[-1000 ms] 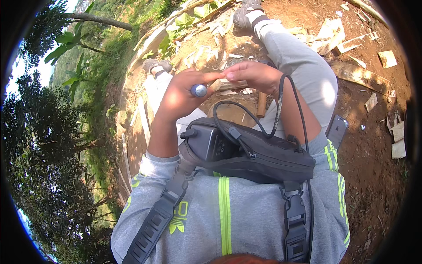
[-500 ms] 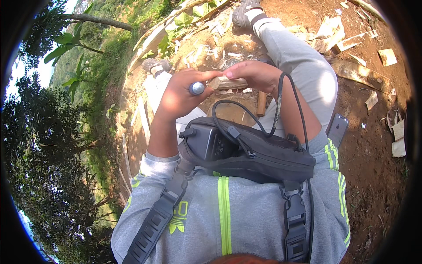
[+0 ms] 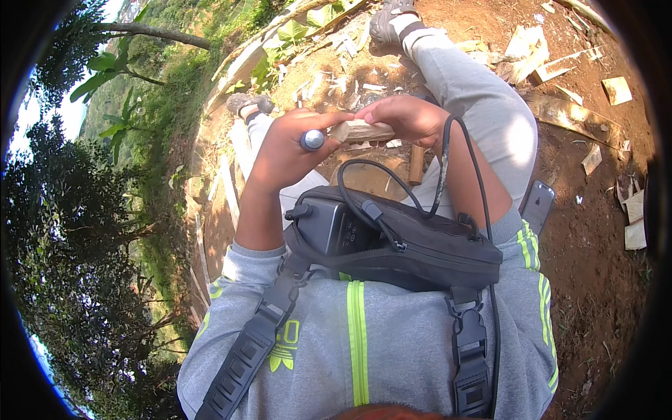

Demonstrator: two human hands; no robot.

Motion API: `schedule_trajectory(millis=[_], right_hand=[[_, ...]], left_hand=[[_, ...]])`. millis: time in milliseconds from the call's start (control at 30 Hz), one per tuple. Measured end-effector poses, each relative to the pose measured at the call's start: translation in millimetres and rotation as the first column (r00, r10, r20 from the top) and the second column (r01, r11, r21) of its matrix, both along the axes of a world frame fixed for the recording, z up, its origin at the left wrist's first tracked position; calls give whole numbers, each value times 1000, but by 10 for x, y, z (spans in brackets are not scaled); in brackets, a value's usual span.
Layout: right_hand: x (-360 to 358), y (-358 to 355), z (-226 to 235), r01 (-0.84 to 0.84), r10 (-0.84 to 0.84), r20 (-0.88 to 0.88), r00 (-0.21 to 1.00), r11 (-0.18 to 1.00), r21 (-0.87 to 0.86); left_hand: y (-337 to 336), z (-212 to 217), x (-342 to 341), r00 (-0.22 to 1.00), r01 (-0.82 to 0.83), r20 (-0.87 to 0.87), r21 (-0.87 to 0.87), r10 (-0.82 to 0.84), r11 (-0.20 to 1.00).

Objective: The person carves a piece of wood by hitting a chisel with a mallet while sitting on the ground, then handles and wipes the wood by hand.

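Note:
I sit on bare earth with both hands raised in front of my chest. My left hand [image 3: 283,150] is closed round a tool; only its round blue-grey handle end [image 3: 312,140] shows, and the working end is hidden. My right hand [image 3: 409,115] grips a pale, rough piece of wood [image 3: 360,131] by its right end. The tool hand presses against the wood's left end, so the two hands nearly touch. Wood chips [image 3: 329,80] lie on the ground beyond the hands.
A black chest pack [image 3: 413,241] with a looping cable [image 3: 444,161] hangs below my hands. A phone [image 3: 537,204] lies by my right thigh. A wooden stick [image 3: 416,164] lies between my legs. Wood offcuts [image 3: 616,89] litter the red soil at right; a grassy slope with trees drops at left.
Almost nothing differs. The left hand with the tool has shifted slightly left along the wood; the right hand keeps its hold.

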State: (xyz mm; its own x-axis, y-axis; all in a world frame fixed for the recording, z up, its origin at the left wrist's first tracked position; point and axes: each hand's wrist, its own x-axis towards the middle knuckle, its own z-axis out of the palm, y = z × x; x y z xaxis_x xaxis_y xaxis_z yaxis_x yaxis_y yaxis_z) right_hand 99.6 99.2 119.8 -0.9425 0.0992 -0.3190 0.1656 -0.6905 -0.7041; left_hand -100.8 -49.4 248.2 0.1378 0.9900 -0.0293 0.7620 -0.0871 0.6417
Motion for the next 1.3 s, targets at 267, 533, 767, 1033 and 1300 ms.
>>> schedule_trajectory(millis=[267, 533, 767, 1033, 1300], right_hand=[[22, -22, 28, 39, -39, 0, 999, 996, 79], [-61, -37, 14, 67, -64, -92, 994, 997, 30], [-87, 60, -55, 235, -357, 208, 911, 862, 448], [-119, 113, -125, 182, -373, 202, 906, 772, 609], [-152, -50, -168, 50, -213, 108, 971, 622, 782]], left_hand=[[4, -33, 7, 999, -37, 5, 17, 37, 999], [-60, -127, -189, 976, -161, 149, -21, 162, 987], [-46, -82, -255, 877, -256, 400, -81, 267, 963], [-53, 2, -225, 811, -277, 498, -134, 306, 951], [-71, -25, -197, 725, -277, 624, -124, 292, 953]])
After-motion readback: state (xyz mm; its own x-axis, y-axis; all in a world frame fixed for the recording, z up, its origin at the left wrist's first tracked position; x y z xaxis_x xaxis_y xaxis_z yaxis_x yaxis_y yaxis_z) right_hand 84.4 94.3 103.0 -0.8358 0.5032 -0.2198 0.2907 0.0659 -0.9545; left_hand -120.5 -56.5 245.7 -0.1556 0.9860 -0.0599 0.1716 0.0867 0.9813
